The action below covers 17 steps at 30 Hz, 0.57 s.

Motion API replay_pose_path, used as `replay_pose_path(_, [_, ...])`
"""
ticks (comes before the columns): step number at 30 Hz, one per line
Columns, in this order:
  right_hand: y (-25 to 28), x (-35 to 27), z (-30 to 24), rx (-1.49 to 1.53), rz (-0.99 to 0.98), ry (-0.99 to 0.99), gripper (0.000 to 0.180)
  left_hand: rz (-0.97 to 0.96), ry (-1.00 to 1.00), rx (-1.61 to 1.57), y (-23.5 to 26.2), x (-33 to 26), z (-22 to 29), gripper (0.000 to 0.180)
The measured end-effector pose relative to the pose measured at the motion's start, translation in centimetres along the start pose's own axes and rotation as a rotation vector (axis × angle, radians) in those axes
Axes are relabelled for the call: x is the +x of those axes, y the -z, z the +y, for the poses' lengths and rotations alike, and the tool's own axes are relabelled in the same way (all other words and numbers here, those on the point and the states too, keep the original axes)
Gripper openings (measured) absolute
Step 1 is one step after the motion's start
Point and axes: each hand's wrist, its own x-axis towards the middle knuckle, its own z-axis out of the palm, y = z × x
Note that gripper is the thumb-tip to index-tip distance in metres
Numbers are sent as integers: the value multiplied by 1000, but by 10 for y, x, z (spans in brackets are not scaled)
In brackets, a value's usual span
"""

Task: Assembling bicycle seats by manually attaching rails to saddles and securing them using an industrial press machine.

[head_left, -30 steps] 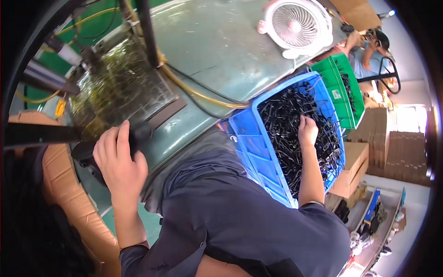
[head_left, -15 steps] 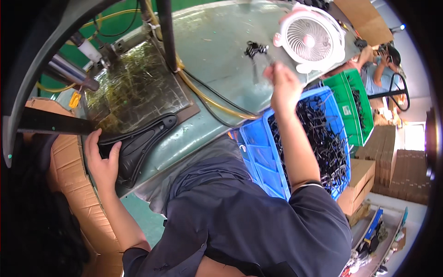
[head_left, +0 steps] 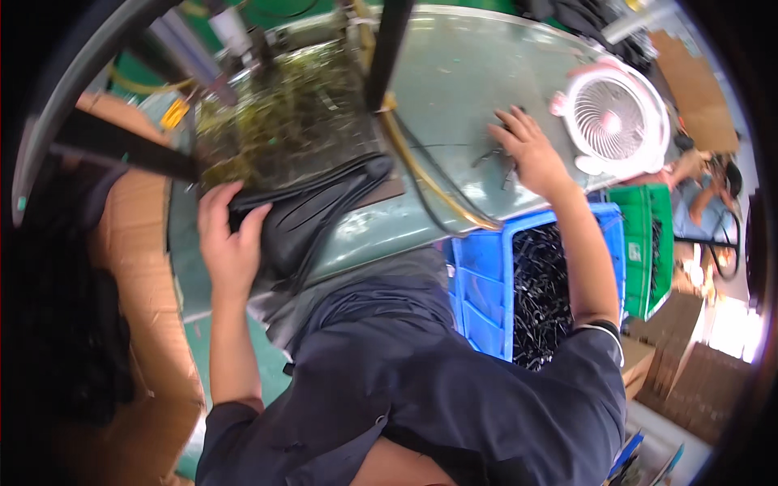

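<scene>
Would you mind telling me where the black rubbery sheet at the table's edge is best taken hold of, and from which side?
Probably at the near folded edge of the black rubbery sheet, where it overhangs the green table. Come from the table's front edge: the folds bunch into a thick lip there, and the left hand already has its grip on that end. The right hand lies flat on small black parts further along.

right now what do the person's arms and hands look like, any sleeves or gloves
Both hands are bare, with no gloves or rings that show. The left hand leads to a bare forearm and a short dark navy sleeve ending near the elbow. The right hand has the same short dark sleeve, with a thin pale edge at its cuff. No watch or wristband shows.
</scene>
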Motion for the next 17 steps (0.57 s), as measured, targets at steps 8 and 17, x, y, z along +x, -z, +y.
replay_pose_path(8, [54,33,-80,839,262,-136,53,77,118,-253,-5,-29,-21,37])
replay_pose_path(17, [77,68,-219,1069,32,371,69,234,211,-431,-23,-38,-23,32])
